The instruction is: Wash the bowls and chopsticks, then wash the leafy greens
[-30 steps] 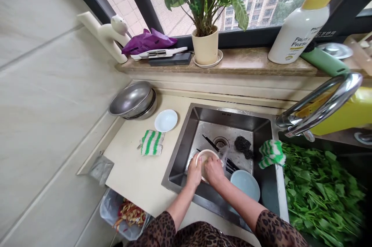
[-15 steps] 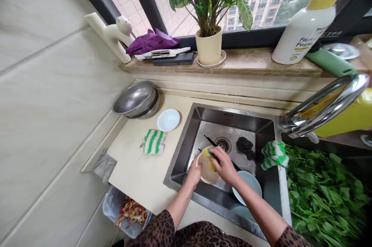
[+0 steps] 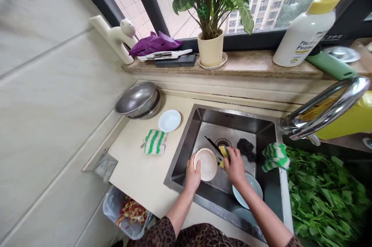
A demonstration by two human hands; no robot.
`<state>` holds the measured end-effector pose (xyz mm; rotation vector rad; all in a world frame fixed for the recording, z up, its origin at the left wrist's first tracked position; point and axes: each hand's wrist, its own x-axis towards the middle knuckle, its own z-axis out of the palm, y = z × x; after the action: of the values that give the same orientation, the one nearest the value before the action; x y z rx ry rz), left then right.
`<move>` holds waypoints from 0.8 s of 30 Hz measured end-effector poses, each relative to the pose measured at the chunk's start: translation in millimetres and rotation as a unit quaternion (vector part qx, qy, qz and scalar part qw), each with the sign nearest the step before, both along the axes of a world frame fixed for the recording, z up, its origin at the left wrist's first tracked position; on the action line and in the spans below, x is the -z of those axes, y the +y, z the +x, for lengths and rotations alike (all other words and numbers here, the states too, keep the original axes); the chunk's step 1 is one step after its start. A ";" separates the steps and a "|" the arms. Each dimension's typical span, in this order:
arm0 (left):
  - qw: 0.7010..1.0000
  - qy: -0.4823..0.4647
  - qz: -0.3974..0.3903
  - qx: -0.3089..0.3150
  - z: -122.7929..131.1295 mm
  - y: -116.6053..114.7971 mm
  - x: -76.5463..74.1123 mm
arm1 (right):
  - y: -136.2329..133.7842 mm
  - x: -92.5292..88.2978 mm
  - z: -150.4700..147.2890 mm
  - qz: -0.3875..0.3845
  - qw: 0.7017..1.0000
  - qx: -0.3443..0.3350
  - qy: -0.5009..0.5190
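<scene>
My left hand (image 3: 193, 175) grips a small cream bowl (image 3: 207, 164) by its left side, with the bowl's inside facing up over the sink. Just right of the bowl, my right hand (image 3: 235, 164) is closed on a yellow sponge (image 3: 223, 151) with a darker green side; the two are apart. Below the hands is the stainless steel sink (image 3: 209, 126). In it lie a dark, thin utensil (image 3: 213, 144), partly hidden, a black mesh scourer (image 3: 245, 148), and a pale blue bowl (image 3: 252, 190) partly behind my right forearm.
On the left counter are a white bowl (image 3: 169, 120), a green-striped cloth (image 3: 155, 142) and metal basins (image 3: 138, 99). Another striped cloth (image 3: 275, 156) hangs on the sink divider. Leafy greens (image 3: 328, 192) fill the right basin under the faucet (image 3: 331, 109). A scrap bin (image 3: 112, 200) stands below.
My right hand with the sponge has moved out of the cream bowl to the right. The bowl has shifted slightly and its inside now shows.
</scene>
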<state>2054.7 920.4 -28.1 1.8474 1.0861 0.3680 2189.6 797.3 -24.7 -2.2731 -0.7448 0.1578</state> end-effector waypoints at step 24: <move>0.997 -0.052 0.017 0.054 19.2 -7.1 -25.1 | 33.9 -15.7 -31.5 -0.128 0.975 -0.181 0.001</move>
<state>2073.9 913.3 -3.1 1.8860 0.9107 0.4171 2158.1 831.2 -9.0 -2.3528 -1.1948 0.4494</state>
